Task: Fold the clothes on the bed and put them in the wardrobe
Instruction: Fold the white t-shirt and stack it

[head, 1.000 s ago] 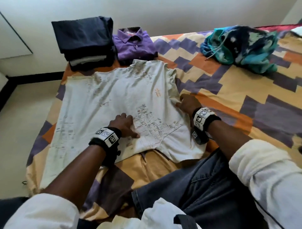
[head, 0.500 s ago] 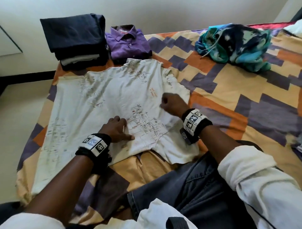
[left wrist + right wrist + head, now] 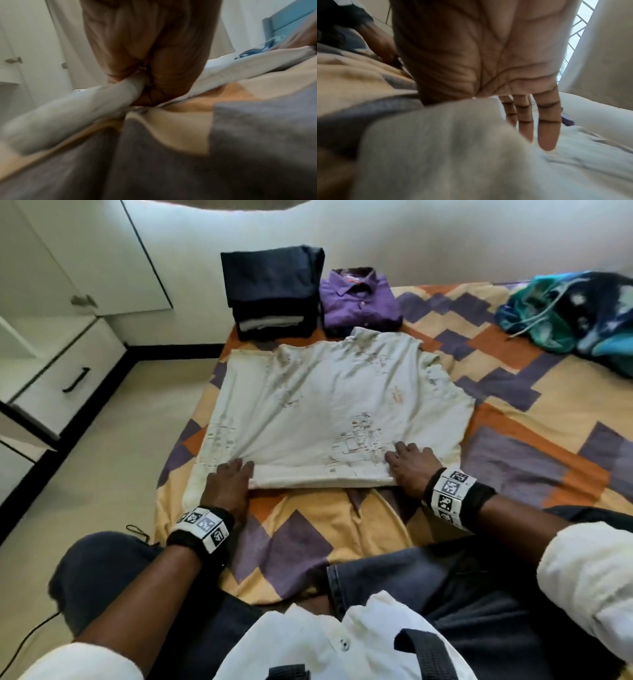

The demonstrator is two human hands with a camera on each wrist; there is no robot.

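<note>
At the lower centre of the head view, the left hand (image 3: 228, 484) pinches the folded near edge of the pale printed T-shirt (image 3: 329, 405), while the right hand (image 3: 412, 470) presses its straight fingers (image 3: 547, 135) flat on that fold. The shirt lies spread on the bed (image 3: 513, 440), only its first fold made. Beyond it sit folded dark trousers (image 3: 274, 285) and a purple shirt (image 3: 359, 299); a teal garment (image 3: 565, 313) waits unfolded at upper right. Nothing appears stored in the wardrobe (image 3: 68, 251) yet.
</note>
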